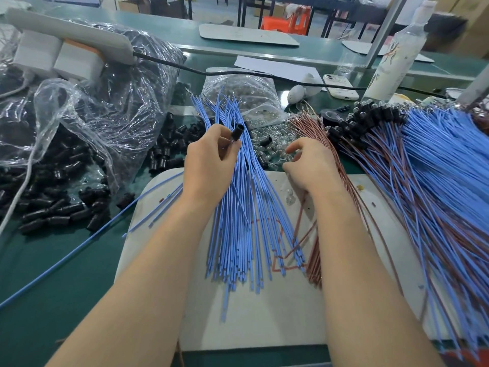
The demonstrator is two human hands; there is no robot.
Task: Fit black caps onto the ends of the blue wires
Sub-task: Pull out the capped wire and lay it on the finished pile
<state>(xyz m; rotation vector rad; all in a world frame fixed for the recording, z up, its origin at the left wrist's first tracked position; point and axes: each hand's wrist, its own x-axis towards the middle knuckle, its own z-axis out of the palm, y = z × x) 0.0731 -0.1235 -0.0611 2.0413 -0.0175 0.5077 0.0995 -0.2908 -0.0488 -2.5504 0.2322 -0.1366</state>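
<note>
A loose fan of blue wires (pixel 243 221) lies on a white board (pixel 264 321) in front of me. My left hand (pixel 209 157) pinches a black cap (pixel 236 133) above those wires, the cap standing upright between thumb and fingers. My right hand (pixel 307 162) hovers over a heap of small clear bulbs (pixel 272 147) with its fingers loosely curled; whether it holds anything is hidden. Loose black caps (pixel 60 207) are piled at the left, partly inside a clear plastic bag (pixel 87 112).
A large bundle of blue and brown wires with black caps fitted (pixel 412 160) fans out at the right. Bare brown wires (pixel 315 250) lie beside my right forearm. A bag of bulbs (pixel 243 94), a phone (pixel 341 87), a bottle (pixel 397 54) and a black cable (pixel 185 68) stand behind.
</note>
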